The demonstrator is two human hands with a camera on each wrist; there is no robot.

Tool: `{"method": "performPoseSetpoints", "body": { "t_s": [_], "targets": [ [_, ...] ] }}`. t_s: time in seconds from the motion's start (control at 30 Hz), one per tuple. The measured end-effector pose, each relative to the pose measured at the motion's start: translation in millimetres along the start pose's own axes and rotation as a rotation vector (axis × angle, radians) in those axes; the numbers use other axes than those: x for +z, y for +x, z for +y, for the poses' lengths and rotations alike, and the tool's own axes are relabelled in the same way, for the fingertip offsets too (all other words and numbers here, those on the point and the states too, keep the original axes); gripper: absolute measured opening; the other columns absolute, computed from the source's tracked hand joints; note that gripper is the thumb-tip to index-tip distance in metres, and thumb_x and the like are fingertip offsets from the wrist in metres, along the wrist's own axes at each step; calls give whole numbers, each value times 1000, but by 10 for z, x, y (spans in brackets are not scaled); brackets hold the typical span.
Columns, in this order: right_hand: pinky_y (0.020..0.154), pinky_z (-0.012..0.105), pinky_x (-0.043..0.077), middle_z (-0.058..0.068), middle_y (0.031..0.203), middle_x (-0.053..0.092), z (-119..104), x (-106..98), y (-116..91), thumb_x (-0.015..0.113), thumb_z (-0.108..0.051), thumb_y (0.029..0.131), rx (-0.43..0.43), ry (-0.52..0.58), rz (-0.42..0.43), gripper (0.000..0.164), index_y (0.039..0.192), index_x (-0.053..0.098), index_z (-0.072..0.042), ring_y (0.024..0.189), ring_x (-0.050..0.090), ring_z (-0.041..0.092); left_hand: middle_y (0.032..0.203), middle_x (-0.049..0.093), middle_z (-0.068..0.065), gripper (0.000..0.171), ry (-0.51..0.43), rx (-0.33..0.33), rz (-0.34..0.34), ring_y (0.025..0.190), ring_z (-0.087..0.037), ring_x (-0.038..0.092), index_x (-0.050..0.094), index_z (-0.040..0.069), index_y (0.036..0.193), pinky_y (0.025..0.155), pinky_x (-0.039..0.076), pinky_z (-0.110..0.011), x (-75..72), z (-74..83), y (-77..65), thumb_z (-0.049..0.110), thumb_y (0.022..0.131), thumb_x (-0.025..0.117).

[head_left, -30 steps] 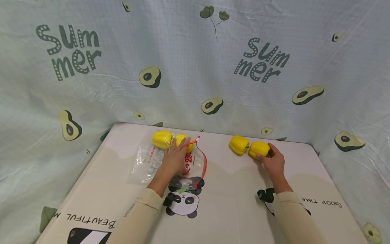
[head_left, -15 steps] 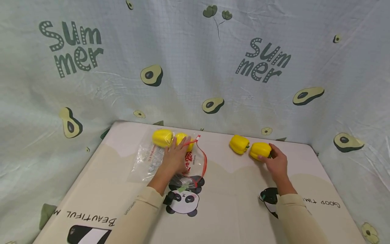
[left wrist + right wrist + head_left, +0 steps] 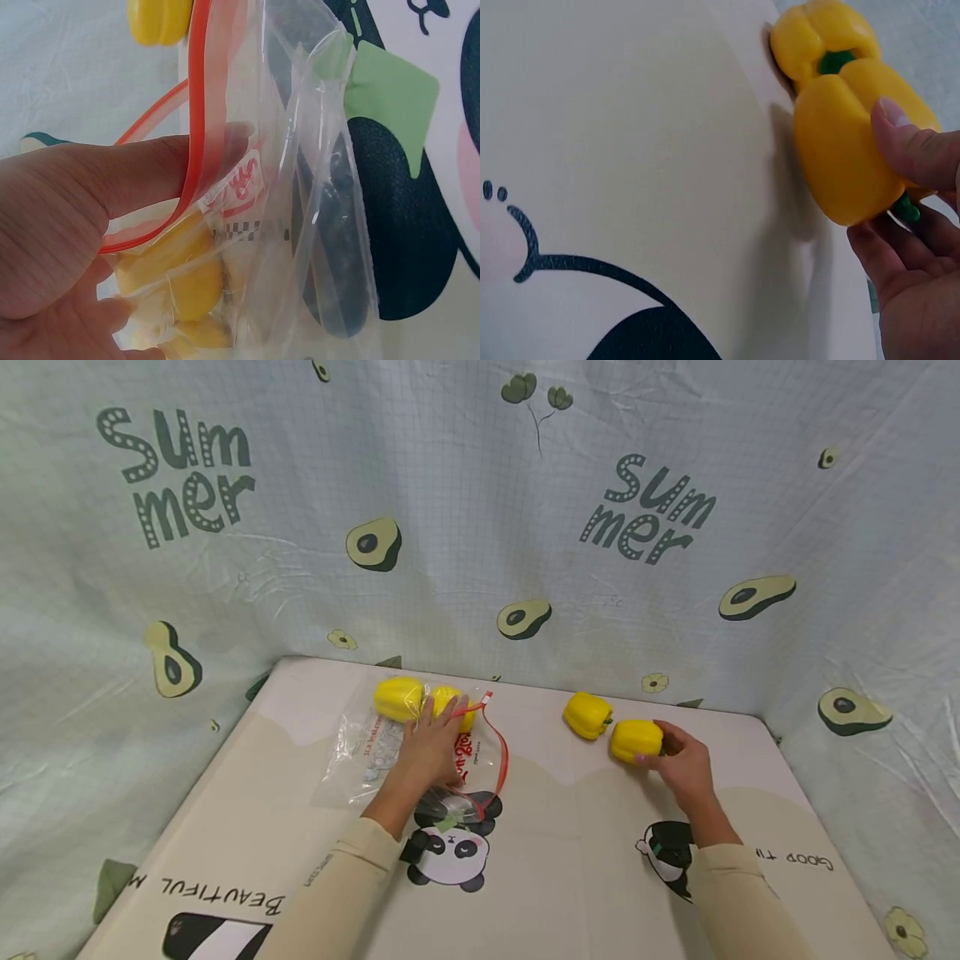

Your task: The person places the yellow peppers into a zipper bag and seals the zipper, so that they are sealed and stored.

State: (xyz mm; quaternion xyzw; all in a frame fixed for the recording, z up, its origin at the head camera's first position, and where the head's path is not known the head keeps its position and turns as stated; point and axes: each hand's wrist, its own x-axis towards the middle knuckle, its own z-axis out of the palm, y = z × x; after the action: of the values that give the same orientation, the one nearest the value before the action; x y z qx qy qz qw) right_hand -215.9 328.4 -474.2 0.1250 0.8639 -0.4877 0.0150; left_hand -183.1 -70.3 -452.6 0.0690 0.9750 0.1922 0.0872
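My right hand (image 3: 686, 767) grips a yellow bell pepper (image 3: 632, 740) by its green-stemmed end. In the right wrist view, the thumb (image 3: 915, 146) lies on the held pepper's side and the fingers are at its stem end. A second yellow bell pepper (image 3: 587, 715) lies just behind and left of it. My left hand (image 3: 431, 752) rests spread over a clear plastic bag (image 3: 386, 752) with a red-edged mouth. Its thumb (image 3: 150, 172) reaches under the red rim (image 3: 196, 112). Inside the bag are two yellow peppers, one (image 3: 397, 698) plainly visible, the other (image 3: 444, 697) partly under my fingers.
A pale printed cloth with panda drawings (image 3: 448, 856) covers the table (image 3: 555, 877). Behind the table's far edge hangs a curtain (image 3: 450, 510) with avocado prints. Small dark devices sit at the wrists.
My right hand has drawn its pepper slightly nearer, apart from the one beside it. My left hand and the bag stay in place.
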Motion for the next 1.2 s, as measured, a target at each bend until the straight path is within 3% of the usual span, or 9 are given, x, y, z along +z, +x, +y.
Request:
{"method": "performPoseSetpoints", "body": {
  "t_s": [0.63,1.2],
  "targets": [
    [123,51,39,21,161,47,-4,4,-79,85,-4,84,-44,-36,-163,85,158,43,-4,147,49,40,178,13,-2,125,15,-4,-11,165,-38,0,16,23,169,128,14,-69,-14,10,9,21,71,95],
    [116,40,43,19,157,53,-59,87,-119,87,-6,83,-85,-49,-193,81,154,49,-5,142,55,37,178,14,-3,125,3,-11,-17,165,-39,0,16,23,169,129,13,-69,-39,19,-20,20,72,95]
  ]
}}
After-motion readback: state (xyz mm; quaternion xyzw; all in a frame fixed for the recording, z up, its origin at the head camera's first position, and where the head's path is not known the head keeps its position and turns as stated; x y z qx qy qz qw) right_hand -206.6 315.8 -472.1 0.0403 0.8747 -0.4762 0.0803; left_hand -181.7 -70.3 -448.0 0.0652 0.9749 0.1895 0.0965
